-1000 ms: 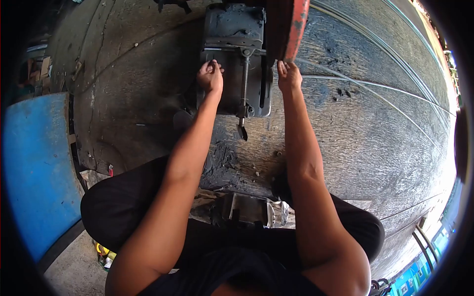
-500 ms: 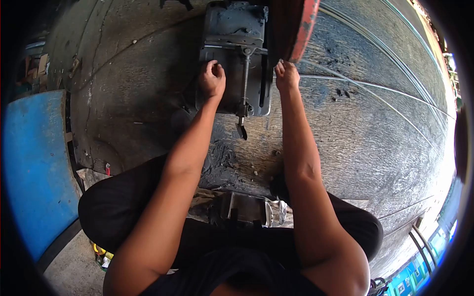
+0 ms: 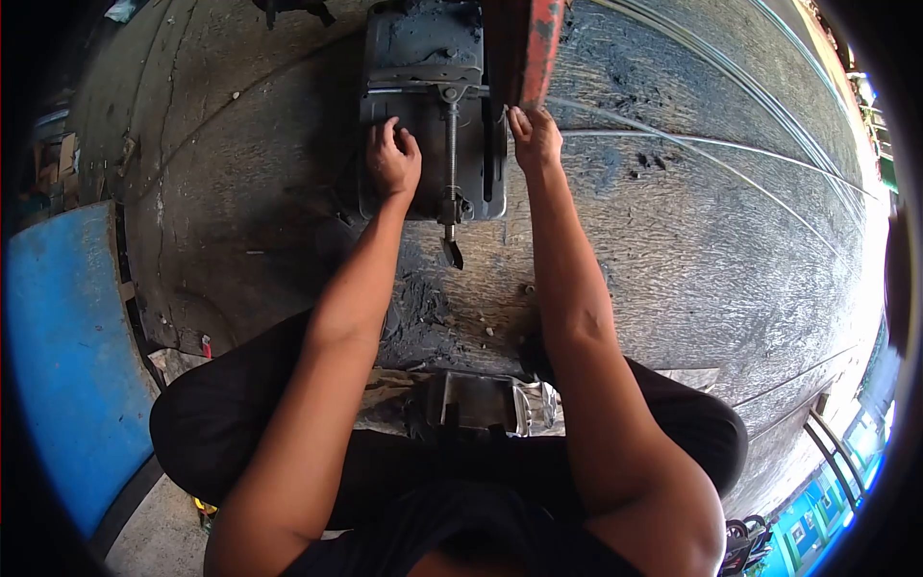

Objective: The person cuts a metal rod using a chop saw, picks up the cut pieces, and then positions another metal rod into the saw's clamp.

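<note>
A dark metal machine base (image 3: 423,43) with a screw clamp lies on the worn board surface. The clamp's threaded rod (image 3: 451,144) runs toward me and ends in a small flat handle (image 3: 453,254). Over the base's left edge is my left hand (image 3: 395,165), its thumb and fingers apart and nothing seen in them. My right hand (image 3: 536,139) is just right of the base, below the lower end of a chipped red metal bar (image 3: 540,58). Its fingers are pinched together; a tiny pale tip shows at them, too small to name.
Thin metal rods (image 3: 711,142) stretch across the right side of the board. Black grime (image 3: 423,313) and small bits lie in front of the base. A metal block-like part (image 3: 479,399) is between my legs. On the left stands a blue panel (image 3: 72,356).
The view has shifted, so the base and both hands appear farther left. My left hand's curled fingers have spread apart. The right hand stays pinched beside the red bar.
</note>
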